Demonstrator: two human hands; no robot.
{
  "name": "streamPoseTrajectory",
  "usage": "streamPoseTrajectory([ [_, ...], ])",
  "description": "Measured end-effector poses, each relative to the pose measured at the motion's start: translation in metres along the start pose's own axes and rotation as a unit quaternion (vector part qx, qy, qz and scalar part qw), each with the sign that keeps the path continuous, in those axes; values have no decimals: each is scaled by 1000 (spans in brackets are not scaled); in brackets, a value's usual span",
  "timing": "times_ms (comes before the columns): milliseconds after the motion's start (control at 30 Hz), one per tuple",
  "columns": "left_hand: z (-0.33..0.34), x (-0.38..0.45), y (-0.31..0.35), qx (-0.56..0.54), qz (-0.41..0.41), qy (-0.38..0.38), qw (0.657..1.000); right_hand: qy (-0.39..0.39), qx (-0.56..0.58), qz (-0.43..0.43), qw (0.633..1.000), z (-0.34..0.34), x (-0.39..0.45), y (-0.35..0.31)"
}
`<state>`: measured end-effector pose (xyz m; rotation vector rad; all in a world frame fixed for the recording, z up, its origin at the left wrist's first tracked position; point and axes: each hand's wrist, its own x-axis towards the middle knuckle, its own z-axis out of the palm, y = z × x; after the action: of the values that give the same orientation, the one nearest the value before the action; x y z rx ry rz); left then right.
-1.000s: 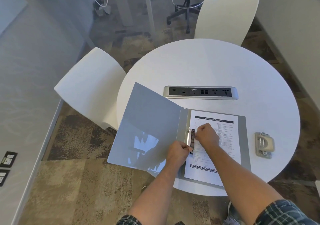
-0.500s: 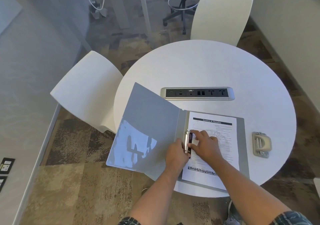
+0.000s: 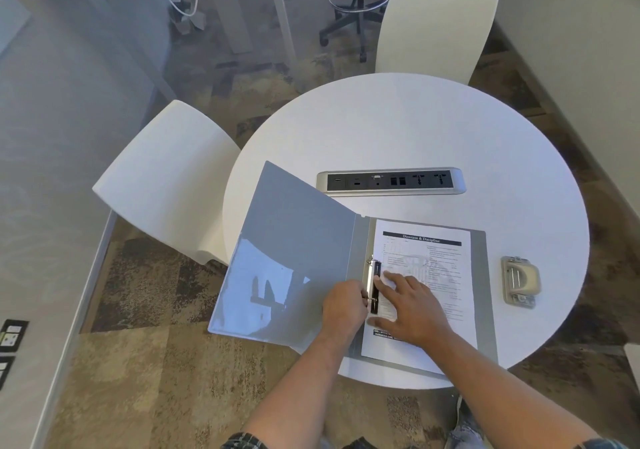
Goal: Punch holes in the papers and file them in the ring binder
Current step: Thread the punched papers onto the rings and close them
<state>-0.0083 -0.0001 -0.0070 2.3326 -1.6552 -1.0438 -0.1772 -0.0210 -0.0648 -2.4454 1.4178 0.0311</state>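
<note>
The ring binder (image 3: 298,261) lies open on the round bench (image 3: 415,130), with the papers (image 3: 422,275) on its right half, seemingly threaded on the rings (image 3: 373,284). The right hand (image 3: 412,305) lies flat with straight fingers on the sheet, probably to stop it sliding. The left hand (image 3: 344,305) curls its grip at the ring mechanism, likely to snap it shut. The hands hide the punched holes and the lower ring. The hole punch (image 3: 521,282) sits off to the right.

Bare white round bench (image 3: 398,130) beyond silver power strip (image 3: 391,181), beige hole punch (image 3: 520,282) right, raised grey binder cover (image 3: 291,254) blocking left
</note>
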Motion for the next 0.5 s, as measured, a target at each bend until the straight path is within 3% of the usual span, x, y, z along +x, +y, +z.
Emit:
streamPoseTrajectory([
  [233,-6,1,1,-4,-8,-32,999,-13,84,58,995,-6,12,0],
  [500,-11,0,10,22,-1,-11,1000,-29,79,59,995,-12,19,-6],
])
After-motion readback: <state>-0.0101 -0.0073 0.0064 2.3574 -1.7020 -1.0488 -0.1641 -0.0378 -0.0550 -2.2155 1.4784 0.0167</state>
